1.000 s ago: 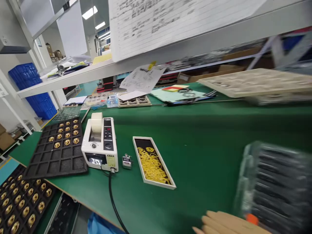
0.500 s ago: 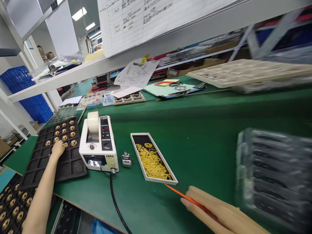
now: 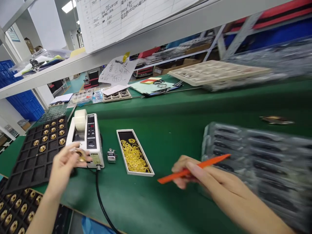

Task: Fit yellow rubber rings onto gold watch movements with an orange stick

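Trays: black foam tray point(image 3: 36, 159) at left of frame, gold parts in its upper rows.
Left hand: your left hand point(image 3: 63, 165) pinches a gold part point(image 3: 80, 155) in its fingertips, just in front of the tape dispenser point(image 3: 86, 138); keep it level and grip lightly.
Centre: white tray of yellow rings point(image 3: 134, 152) sits apart from both hands.
Right hand: your right hand point(image 3: 195, 174) grips the orange stick point(image 3: 193, 168), tip pointing left; steady your wrist on the green bench point(image 3: 170, 126) by the blurred clear trays point(image 3: 263, 162).
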Motion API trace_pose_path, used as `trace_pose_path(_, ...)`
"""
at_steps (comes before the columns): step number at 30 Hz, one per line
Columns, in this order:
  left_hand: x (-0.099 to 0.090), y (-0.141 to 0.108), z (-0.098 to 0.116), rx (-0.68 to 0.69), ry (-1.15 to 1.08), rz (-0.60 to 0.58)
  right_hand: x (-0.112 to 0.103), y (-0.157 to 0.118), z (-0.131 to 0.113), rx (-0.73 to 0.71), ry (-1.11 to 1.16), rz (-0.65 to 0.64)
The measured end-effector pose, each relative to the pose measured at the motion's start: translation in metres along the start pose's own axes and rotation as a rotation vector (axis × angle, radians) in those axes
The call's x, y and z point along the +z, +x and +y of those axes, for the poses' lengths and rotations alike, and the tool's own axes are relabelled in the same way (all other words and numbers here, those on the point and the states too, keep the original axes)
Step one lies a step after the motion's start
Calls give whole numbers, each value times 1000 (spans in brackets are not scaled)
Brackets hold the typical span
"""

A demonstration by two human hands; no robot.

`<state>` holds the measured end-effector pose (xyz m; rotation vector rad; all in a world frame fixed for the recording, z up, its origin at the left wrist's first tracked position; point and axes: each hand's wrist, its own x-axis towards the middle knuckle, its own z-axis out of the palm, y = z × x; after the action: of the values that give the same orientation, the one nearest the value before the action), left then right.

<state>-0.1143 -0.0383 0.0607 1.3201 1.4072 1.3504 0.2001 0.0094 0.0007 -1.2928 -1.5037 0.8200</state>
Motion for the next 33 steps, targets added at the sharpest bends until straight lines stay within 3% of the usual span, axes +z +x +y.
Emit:
trace_pose_path(3,60,-4,-5,-170,-241,-244,3,7,-15,10,187,-56)
trace_pose_path(7,102,15,-17,-299,-386,-276,6,7,-17,-109,327,2)
trace_pose_path(12,116,29,-24,-317,-483,-258,17,3,-9,-223,316,-98)
trace_pose_path(15,119,28,-29,-296,-470,-226,22,1,-3,-179,307,-194)
trace_pose_path(20,122,24,-45,-235,-394,-227,32,-1,6,-95,357,-243)
trace_pose_path(23,122,22,-53,-223,-393,-236,38,-3,11,-116,371,-257)
trace_pose_path(26,121,21,-56,-258,-445,-256,43,-3,18,-334,278,-224)
trace_pose_path(31,118,21,-54,-361,-512,-299,38,4,22,-1035,-103,-195)
trace_pose_path(33,118,22,-54,-396,-518,-301,34,5,21,-1189,-308,-207)
